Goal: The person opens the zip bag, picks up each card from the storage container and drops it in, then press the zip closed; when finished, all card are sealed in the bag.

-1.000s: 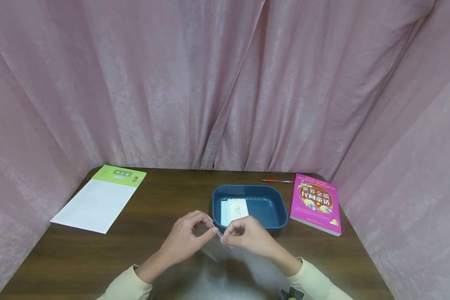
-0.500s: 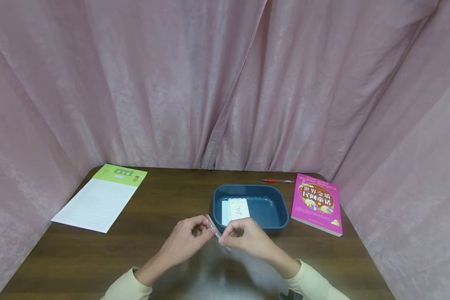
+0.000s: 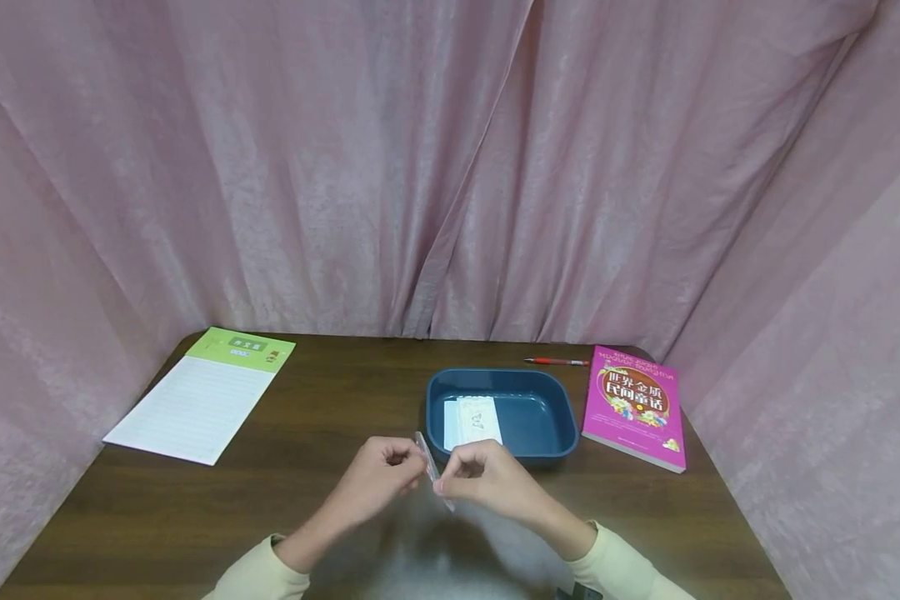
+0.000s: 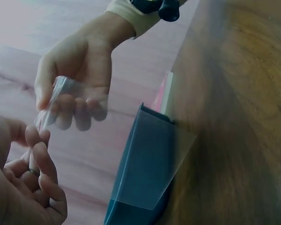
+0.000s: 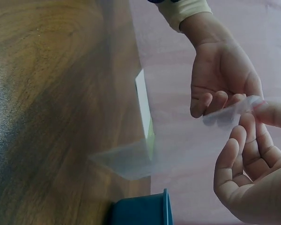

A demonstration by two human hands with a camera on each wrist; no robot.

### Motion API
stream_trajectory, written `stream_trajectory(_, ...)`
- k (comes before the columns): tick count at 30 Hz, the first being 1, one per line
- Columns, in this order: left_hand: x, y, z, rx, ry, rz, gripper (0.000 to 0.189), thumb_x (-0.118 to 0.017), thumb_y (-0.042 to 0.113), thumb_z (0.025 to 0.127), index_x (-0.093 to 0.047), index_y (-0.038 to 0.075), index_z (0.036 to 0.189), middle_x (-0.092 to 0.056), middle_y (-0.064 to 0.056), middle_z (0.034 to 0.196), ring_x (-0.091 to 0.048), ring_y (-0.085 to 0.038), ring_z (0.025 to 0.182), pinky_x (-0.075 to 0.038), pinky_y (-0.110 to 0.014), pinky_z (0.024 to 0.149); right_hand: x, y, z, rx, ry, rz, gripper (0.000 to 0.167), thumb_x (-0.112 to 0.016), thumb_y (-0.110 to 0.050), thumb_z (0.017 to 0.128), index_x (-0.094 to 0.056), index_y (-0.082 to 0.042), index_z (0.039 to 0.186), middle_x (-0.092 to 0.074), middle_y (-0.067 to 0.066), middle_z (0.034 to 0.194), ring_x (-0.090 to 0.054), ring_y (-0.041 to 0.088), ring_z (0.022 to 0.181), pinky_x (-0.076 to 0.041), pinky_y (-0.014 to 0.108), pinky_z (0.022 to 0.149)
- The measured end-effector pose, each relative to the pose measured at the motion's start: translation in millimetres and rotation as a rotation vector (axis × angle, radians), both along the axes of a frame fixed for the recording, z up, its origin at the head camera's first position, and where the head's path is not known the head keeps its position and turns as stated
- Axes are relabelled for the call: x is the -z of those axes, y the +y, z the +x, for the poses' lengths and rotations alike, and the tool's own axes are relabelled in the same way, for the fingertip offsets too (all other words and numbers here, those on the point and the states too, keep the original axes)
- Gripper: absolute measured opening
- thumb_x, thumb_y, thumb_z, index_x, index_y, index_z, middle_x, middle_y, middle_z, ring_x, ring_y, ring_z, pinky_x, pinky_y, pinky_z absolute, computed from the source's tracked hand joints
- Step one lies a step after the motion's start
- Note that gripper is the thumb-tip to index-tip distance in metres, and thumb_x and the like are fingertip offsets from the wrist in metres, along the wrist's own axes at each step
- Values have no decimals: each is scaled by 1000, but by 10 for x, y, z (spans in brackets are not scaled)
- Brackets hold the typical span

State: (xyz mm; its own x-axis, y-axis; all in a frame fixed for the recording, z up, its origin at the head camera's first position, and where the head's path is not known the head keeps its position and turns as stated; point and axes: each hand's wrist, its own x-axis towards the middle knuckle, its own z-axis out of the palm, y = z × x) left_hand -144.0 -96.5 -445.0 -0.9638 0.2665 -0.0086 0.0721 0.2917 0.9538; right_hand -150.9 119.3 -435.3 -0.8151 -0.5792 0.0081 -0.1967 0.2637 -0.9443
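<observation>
A clear plastic bag (image 3: 429, 461) is held between both hands, above the table and in front of a blue plastic bin (image 3: 547, 417). My left hand (image 3: 375, 482) pinches its top edge at the far end, thumb against curled fingers. Lower along the same edge, my right hand (image 3: 495, 482) pinches it with thumb and forefinger. In the left wrist view the see-through bag (image 4: 154, 159) hangs down, overlapping the bin. A reddish line shows along the pinched edge in the wrist views. Inside the bin, at its left end, lie white printed cards or packets (image 3: 477, 419).
A pink book (image 3: 633, 408) lies right of the bin, with a red pen (image 3: 557, 362) behind it. A writing pad (image 3: 195, 404) with a green header lies at the table's left. Pink curtains (image 3: 330, 167) enclose the brown wooden table (image 3: 307, 392).
The pinched bag edge has turned to stand steeper in the head view. Both hands have shifted slightly toward the body, still pinching it. The bin, book, pen and pad stay put.
</observation>
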Motion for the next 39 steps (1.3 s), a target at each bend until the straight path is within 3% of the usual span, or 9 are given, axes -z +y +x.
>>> stream_trajectory(11, -73, -68, 0, 96, 125, -92, 26, -68, 5, 84, -59, 10, 61, -64, 5, 73, -60, -10, 73, -41, -21, 58, 48, -32, 17, 50, -48, -30, 14, -71, -14, 91, -71, -3, 81, -66, 1, 77, -58, 9, 73, -48, 26, 68)
stream_trajectory(16, -105, -56, 0, 88, 151, -115, 29, -66, 4, 84, -58, 11, 58, -58, 7, 65, -55, -6, 65, -38, -20, 55, 84, -46, 21, 113, -29, -50, 11, -70, -11, 90, -71, -4, 82, -62, 1, 75, -56, 10, 71, -46, 27, 68)
stream_trajectory(28, -83, -43, 31, 85, 89, -116, 23, -65, 5, 85, -64, 4, 62, -59, 5, 64, -48, -4, 57, -34, -20, 51, 102, -98, 73, 282, 45, -96, 10, -67, -3, 88, -71, -4, 79, -66, 0, 75, -58, 10, 71, -47, 25, 67)
stream_trajectory(39, -126, -24, 82, 83, 69, -165, 23, -66, 11, 85, -67, 3, 63, -56, 6, 58, -41, -2, 50, -28, -19, 47, 28, -110, 64, 323, -84, -139, 15, -66, -3, 85, -63, 7, 75, -65, 4, 74, -57, 14, 78, -47, 28, 73)
